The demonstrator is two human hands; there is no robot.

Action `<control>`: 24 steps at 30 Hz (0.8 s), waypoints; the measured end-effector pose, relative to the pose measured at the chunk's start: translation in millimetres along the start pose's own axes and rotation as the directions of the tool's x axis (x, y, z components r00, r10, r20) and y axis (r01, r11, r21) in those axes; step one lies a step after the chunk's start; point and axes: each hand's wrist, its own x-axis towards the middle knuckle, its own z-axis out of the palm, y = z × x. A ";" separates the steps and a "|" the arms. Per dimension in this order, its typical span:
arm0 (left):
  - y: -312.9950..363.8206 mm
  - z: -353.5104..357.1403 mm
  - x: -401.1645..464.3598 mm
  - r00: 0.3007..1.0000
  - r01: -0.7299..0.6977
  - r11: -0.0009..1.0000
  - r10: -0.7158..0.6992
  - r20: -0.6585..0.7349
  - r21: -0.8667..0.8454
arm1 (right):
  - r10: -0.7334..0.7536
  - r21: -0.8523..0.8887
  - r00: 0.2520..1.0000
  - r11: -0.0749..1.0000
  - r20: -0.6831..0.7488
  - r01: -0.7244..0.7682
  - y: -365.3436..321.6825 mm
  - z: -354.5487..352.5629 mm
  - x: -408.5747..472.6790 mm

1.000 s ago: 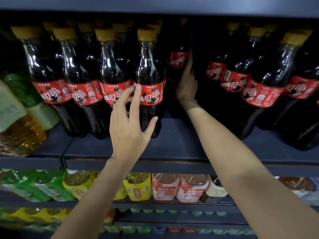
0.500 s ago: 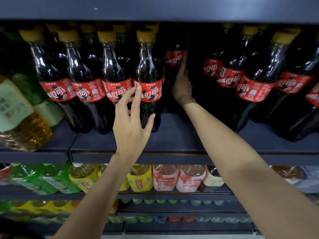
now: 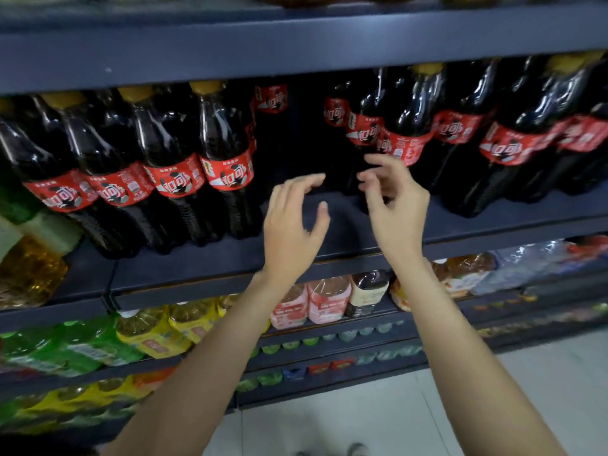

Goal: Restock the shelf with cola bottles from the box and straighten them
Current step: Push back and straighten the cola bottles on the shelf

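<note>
Dark cola bottles [image 3: 227, 166] line navy shelf [image 3: 204, 261] w/ gap mid-row. Left hand [image 3: 292, 225] & right hand [image 3: 394, 209] hover before gap, fingers loosely curled, holding nothing.

Dim, cool light falls from above; the shelf [image 3: 296, 44] recess stays dark, highlights glint on the cola bottles [image 3: 227, 139], motion blur softens everything, and wide-angle distortion bends the edges

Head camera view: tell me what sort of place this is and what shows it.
Most likely a grocery or convenience store aisle. Rows of identical cola bottles with red labels fill a dark metal shelf, and more packaged drinks line the tiers below. Both hands, left hand and right hand, hover empty.
</note>
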 end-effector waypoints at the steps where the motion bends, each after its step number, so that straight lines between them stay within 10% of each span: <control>1: 2.1 12.4 9.8 0.992 0.097 0.995 -0.094 0.079 -0.034 | 0.002 -0.023 0.994 1.000 -0.111 -0.005 2.4 -9.3 -3.3; 10: -19.7 93.1 76.4 0.850 0.501 0.851 -0.450 0.272 -0.158 | 0.159 -0.205 0.987 0.966 -0.006 -0.157 48.2 -18.2 36.6; 24: -41.7 63.9 36.9 0.867 0.490 0.859 -0.465 -0.177 0.145 | 0.091 -0.011 0.980 0.996 0.176 -0.091 57.6 -6.6 36.7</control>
